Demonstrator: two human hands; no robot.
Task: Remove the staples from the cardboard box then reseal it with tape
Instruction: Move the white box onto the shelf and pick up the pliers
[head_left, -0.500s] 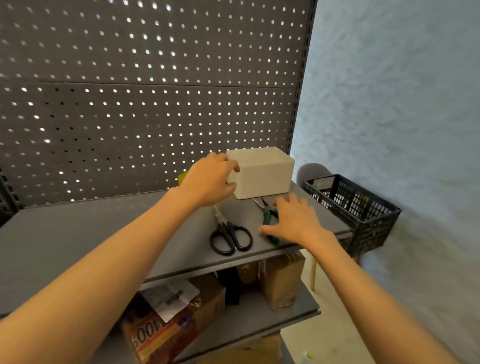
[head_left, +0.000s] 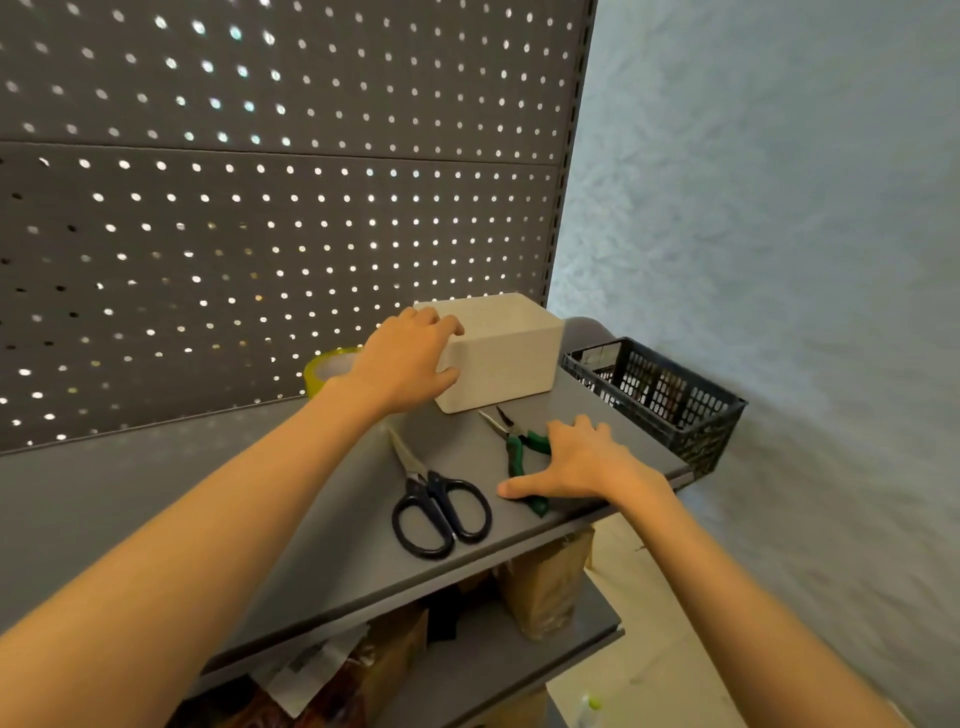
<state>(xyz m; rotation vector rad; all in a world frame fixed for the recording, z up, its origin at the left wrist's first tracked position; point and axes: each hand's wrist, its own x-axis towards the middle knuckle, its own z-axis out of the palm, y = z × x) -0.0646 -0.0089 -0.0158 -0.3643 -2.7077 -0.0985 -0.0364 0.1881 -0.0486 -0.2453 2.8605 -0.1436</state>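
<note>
Preparing for staple removal is the step in hand; no staple is visible at this resolution, and no tape has been applied to the box.

**Position of parts.** The cardboard box (head_left: 501, 353) stands on the grey shelf (head_left: 322, 530), at 12 o'clock from the scissors (head_left: 441, 499), against the perforated back panel (head_left: 260, 208). The roll of yellow tape (head_left: 327, 366) lies at 9 o'clock from the box, partly hidden behind the left wrist. The green-handled pliers (head_left: 519, 454) lie at 6 o'clock from the box, jaws pointing toward it. A black crate (head_left: 660, 395) sits at 3 o'clock from the box, beyond the shelf edge.

**Grip state.** The left hand (head_left: 408, 358) grips the box at its near left corner: fingers curl over the top edge, thumb presses the front face. The right hand (head_left: 582, 462) lies over the pliers handles with fingers spread and thumb extended toward 9 o'clock. It touches the tool but has not closed on it.

**Next move (judgement).**
1. Close the right hand round both pliers handles and lift.
2. Keep the box braced with the left hand, or draw it toward 6 o'clock for access.
3. Locate the stapled seam; its position cannot be determined from this view.
4. Bring the jaw tips to the first staple.

Scissors and tape are likely reserved for resealing.
</note>
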